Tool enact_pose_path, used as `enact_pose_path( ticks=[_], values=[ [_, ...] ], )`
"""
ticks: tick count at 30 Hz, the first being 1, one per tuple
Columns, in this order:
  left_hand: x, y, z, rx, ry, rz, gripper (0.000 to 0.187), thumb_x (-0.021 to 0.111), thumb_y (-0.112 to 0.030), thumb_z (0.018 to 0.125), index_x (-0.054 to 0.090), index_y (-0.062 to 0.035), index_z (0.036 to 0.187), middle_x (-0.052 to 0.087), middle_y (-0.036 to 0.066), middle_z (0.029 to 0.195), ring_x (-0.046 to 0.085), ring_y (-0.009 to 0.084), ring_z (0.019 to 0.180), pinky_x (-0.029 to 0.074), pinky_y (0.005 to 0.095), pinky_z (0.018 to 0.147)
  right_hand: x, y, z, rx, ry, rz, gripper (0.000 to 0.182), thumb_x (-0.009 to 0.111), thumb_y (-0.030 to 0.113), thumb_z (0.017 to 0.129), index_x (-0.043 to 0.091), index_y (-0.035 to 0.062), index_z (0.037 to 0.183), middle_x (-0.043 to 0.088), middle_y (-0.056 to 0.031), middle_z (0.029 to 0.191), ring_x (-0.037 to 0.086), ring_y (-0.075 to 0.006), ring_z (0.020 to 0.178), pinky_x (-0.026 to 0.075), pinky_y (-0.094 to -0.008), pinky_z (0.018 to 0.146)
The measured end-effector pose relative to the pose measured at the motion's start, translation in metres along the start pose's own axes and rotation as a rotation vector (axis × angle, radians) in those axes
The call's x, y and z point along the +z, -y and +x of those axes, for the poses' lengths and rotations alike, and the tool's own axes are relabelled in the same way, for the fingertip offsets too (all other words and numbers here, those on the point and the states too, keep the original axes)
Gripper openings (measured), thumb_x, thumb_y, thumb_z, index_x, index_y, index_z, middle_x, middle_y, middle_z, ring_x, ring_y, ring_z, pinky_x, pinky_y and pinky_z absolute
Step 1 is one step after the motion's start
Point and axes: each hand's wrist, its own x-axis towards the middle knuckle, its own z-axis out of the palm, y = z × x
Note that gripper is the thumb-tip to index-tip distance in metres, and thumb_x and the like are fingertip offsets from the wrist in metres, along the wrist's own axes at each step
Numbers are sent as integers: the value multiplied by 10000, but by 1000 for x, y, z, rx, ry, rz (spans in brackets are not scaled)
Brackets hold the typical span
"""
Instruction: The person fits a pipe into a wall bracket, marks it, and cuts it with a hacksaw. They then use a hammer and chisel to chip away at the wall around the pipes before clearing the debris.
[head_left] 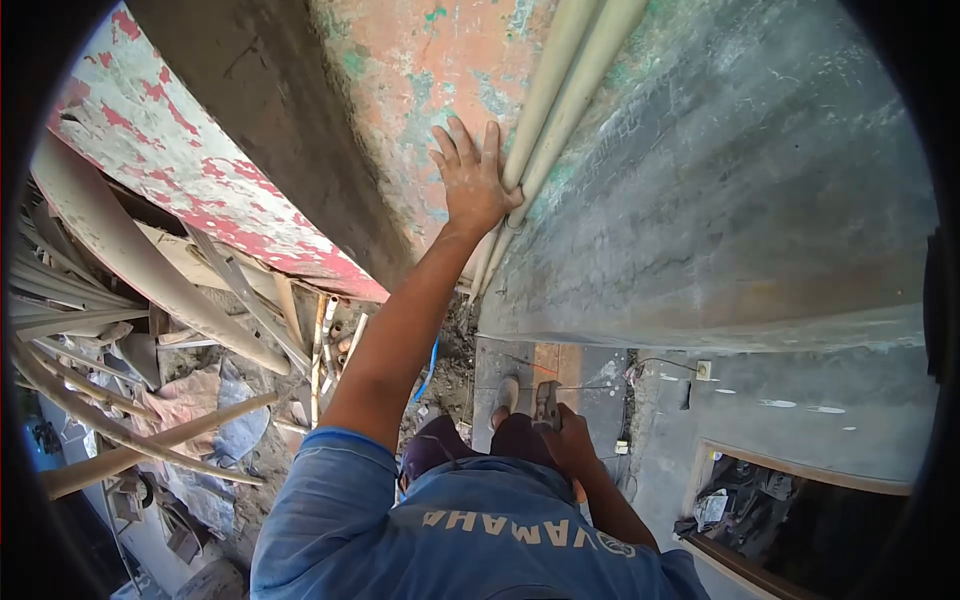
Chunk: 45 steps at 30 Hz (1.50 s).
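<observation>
My left hand [470, 178] reaches up and lies with fingers spread on the peeling orange and green wall [410, 60]. Its thumb rests against two beige pipes [560, 110] that run along the wall corner. Lower down, at my right side, my right hand [572, 440] is closed around a grey metal hand tool with a blocky head [546, 405]. The grip and lower part of this tool are hidden by the fingers. The tool overlaps the floor near my foot [507, 392] in this view.
Smooth grey plaster covers the wall [740, 190] on the right. Bamboo poles [165, 445], planks and rubble crowd the ground at left, below a red and white peeling wall [190, 160]. A blue strip [428, 372] lies near my legs. A framed opening [800, 520] is at lower right.
</observation>
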Motion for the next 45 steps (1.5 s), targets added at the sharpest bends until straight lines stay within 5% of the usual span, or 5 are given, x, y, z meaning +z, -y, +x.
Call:
enact_pose_path(
  ticks=[5,19,26,34,45],
  values=[
    [15,4,-12,-9,-45,-29,1139,842,-312,528,238,-137,1478,35,392,1479,30,595,1362,167,735,1005,21,25,32,-74,13,55,359,657,255,831,574,-53,997,648,-252,808,651,-411,795,497,-432,681],
    [103,70,-146,-317,387,125,1276,884,-476,496,141,-249,1509,11,247,1551,-25,456,1429,94,716,1054,66,13,42,213,54,81,364,643,281,839,597,-39,1007,651,-216,765,663,-369,747,490,-400,660],
    [180,123,-243,-322,423,139,1288,864,-466,533,88,-168,1516,49,206,1565,14,422,1440,56,647,1108,94,-68,102,305,179,56,414,645,342,824,615,-27,1010,662,-233,834,657,-394,796,491,-417,710],
    [339,193,-387,-162,210,44,1276,859,-524,494,172,-150,1502,84,271,1537,58,445,1428,95,654,1097,204,-204,210,333,234,387,303,654,287,877,592,-9,903,582,-31,648,567,-87,621,459,-275,584],
    [399,224,-412,-18,53,40,1240,802,-617,529,186,-182,1513,-28,364,1502,18,595,1359,81,712,1046,351,-338,258,46,193,367,324,648,239,870,572,-4,1071,661,-139,782,658,-237,713,495,-357,670]
  ],
)
